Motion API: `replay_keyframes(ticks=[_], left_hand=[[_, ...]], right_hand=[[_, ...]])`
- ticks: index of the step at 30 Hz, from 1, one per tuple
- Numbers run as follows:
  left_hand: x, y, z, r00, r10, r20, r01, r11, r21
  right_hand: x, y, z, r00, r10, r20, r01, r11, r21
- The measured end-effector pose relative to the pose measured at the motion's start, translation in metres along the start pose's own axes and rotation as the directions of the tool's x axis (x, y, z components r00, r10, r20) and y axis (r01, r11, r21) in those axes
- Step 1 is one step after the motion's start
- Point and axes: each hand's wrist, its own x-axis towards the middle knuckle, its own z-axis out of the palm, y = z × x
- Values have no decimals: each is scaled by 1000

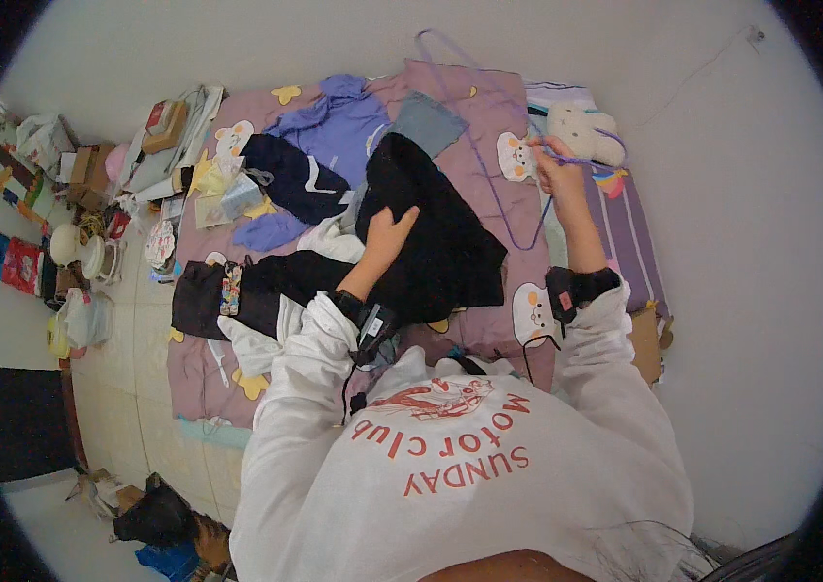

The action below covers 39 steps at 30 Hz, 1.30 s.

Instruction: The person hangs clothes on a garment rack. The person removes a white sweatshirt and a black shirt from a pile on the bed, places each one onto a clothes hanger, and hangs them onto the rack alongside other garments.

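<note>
In the middle of the bed, my left hand [388, 234] grips a black garment [440, 240], with the fingertips partly hidden in the dark cloth. My right hand [560, 173], out to the right, is closed on a purple clothes hanger [490, 171]. The long frame of the hanger slants over the bedding, and its hook end curves beside a cream plush toy [578, 131]. Beyond the black garment are a blue-purple hooded top [338, 120] and a folded grey-blue cloth [427, 124]. A navy garment [295, 174] lies to its left.
Dark trousers [197, 298] and a white cloth [255, 345] lie left of my left forearm. A white plastic hanger [218, 361] is near the bed's left side. Boxes [91, 174] and bags [87, 320] crowd the tiled floor [116, 378]. A wall [738, 254] rises on the right.
</note>
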Motion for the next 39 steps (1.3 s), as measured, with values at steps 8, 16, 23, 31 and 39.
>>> replay_keyframes(ticks=[8, 16, 23, 31, 39], left_hand=[[13, 5, -7, 1000, 25, 14, -22, 980, -196], [-1, 39, -17, 976, 99, 195, -19, 928, -372], [2, 55, -43, 985, 165, 40, -121, 849, -514], [5, 63, -77, 981, 171, -95, -196, 860, -472], [15, 52, -77, 977, 100, -190, -150, 951, -271]], right_hand=[[-6, 5, -32, 994, 103, -48, -21, 581, 813], [-16, 17, 0, 988, -19, 150, -124, 464, 877], [-31, 26, 35, 943, 45, 330, -300, 548, 781], [-42, 51, 62, 793, -82, 603, -374, 716, 590], [-58, 52, 84, 828, -61, 557, -292, 802, 521]])
